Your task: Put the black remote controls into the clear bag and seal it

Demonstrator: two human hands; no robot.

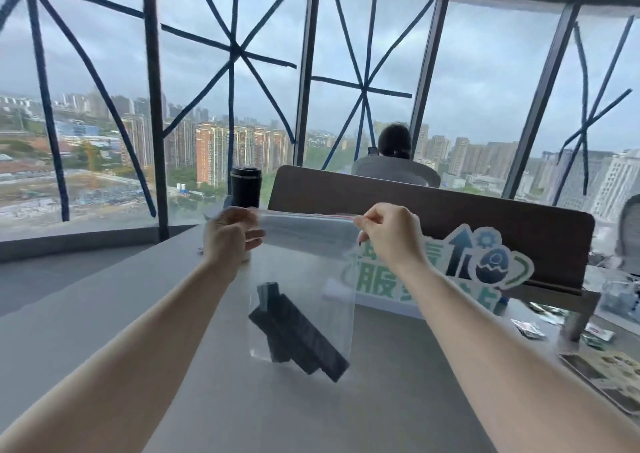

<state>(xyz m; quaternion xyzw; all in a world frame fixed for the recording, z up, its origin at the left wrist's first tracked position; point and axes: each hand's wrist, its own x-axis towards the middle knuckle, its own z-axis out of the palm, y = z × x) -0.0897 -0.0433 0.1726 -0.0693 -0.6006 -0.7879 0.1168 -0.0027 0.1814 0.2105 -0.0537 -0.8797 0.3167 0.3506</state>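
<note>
A clear zip bag (304,272) hangs upright above the grey table (104,314), held by its top strip. My left hand (230,236) pinches the strip's left end and my right hand (388,233) pinches its right end. Black remote controls (294,335) lie slanted at the bottom of the bag, overlapping each other. I cannot tell whether the zip strip is pressed closed along its length.
A black tumbler (246,186) stands behind my left hand. A brown desk divider (450,217) with a green and white sign (485,265) runs along the right. A person (394,155) sits beyond it. Small packets and a tray (606,373) lie at the right.
</note>
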